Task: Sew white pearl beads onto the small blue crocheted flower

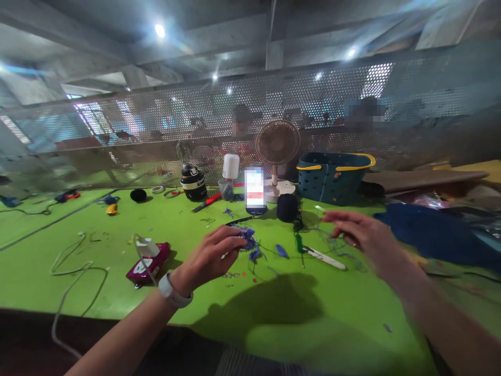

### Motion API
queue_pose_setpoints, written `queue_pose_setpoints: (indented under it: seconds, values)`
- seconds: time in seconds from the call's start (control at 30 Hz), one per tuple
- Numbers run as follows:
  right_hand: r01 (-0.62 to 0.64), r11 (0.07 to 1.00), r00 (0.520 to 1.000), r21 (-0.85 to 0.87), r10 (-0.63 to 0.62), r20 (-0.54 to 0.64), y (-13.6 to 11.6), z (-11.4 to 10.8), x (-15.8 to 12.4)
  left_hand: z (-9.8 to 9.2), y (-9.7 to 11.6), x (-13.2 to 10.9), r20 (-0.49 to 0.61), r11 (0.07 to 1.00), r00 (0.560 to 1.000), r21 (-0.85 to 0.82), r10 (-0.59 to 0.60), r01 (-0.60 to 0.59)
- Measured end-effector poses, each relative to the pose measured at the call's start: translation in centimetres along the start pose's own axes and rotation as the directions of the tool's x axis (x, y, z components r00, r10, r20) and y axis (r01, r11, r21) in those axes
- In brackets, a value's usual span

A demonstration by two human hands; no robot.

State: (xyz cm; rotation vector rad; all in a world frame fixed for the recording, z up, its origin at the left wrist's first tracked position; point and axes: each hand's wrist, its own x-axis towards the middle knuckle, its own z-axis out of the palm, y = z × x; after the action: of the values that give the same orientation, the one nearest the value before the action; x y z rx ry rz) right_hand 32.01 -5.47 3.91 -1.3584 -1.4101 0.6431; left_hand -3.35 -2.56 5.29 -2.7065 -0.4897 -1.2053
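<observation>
Across the glossy green table (176, 224), our left hand (211, 256) pinches a frayed tuft of blue yarn (247, 237) just above the surface. Our right hand (364, 235) hovers blurred, fingers drawn together; we cannot tell whether it grips anything.

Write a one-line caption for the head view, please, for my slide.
Over a green table, the left hand pinches a small blue piece while the blurred right hand hovers nearby.

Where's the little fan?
In the head view, the fan stands at the back middle of the green table, between the phone and the blue basket.
</observation>
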Motion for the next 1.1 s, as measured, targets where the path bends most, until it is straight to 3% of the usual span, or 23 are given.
queue_pose_setpoints:
  seconds: [0.07, 0.2, 0.3, 0.63, 0.77, 0.9, 1.1]
  values:
    - [-0.033, 0.999, 0.988, -0.026, 0.037, 0.152, -0.8, 2.4, -1.4, 0.3, 0.2, 0.3, 0.013, 1.0, 1.0, 0.002, 0.024, -0.024]
    - [0.237, 0.967, 0.934, -0.094, -0.2, 0.296, -2.7, 7.1, -3.5, 0.6, 0.5, 0.8, 0.023, 1.0, 0.999, 0.001, 0.026, -0.026]
    - [0.391, 0.91, 0.887, -0.134, -0.335, 0.317, -3.4, 9.6, -4.2, 0.7, 0.4, 0.9, 0.006, 1.0, 1.0, 0.003, 0.013, -0.014]
    - [0.399, 0.89, 0.882, -0.218, -0.308, 0.355, -1.4, 13.3, -4.5, 0.3, 0.8, 2.0, 0.002, 1.0, 1.0, 0.017, 0.014, -0.014]
    - [0.382, 0.897, 0.884, -0.222, -0.285, 0.371, -1.3, 13.2, -4.1, 0.3, 0.0, 1.5, 0.016, 0.997, 1.0, 0.069, 0.023, -0.024]
    - [0.383, 0.865, 0.874, -0.324, -0.225, 0.431, -1.4, 10.8, -4.1, -0.3, -2.1, 0.3, 0.041, 0.973, 0.999, 0.227, 0.021, -0.03]
    - [0.296, 0.885, 0.878, -0.36, -0.103, 0.468, -0.9, 7.6, -4.0, -1.9, -3.6, -0.5, -0.061, 0.923, 0.998, 0.382, -0.027, 0.048]
